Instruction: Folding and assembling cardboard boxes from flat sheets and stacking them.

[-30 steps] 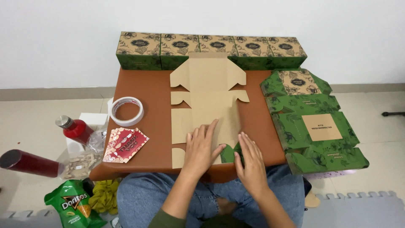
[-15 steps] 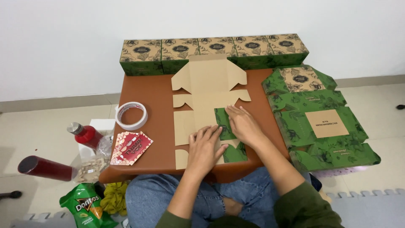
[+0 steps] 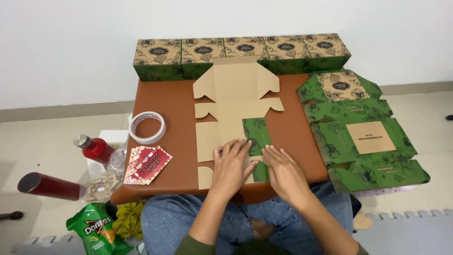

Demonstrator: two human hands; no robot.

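Observation:
A flat, unfolded cardboard box blank (image 3: 233, 101) lies brown side up on the brown table (image 3: 160, 97). Its right side flap (image 3: 256, 134) is folded over inward, so its green printed face shows. My left hand (image 3: 230, 166) presses flat on the near part of the blank, fingers spread. My right hand (image 3: 283, 171) lies flat beside it, fingers on the folded green flap. Neither hand grips anything.
Several assembled green and brown boxes (image 3: 240, 51) line the table's far edge. A stack of flat green blanks (image 3: 361, 130) lies at the right. A tape roll (image 3: 147, 126) and red cards (image 3: 147, 164) sit at the left. Red bottles (image 3: 93, 147) and a green snack bag (image 3: 92, 231) are on the floor.
The right side flap has been folded inward, green face up. My right hand went up along it and has come back toward me; my left hand has stayed pressed on the blank.

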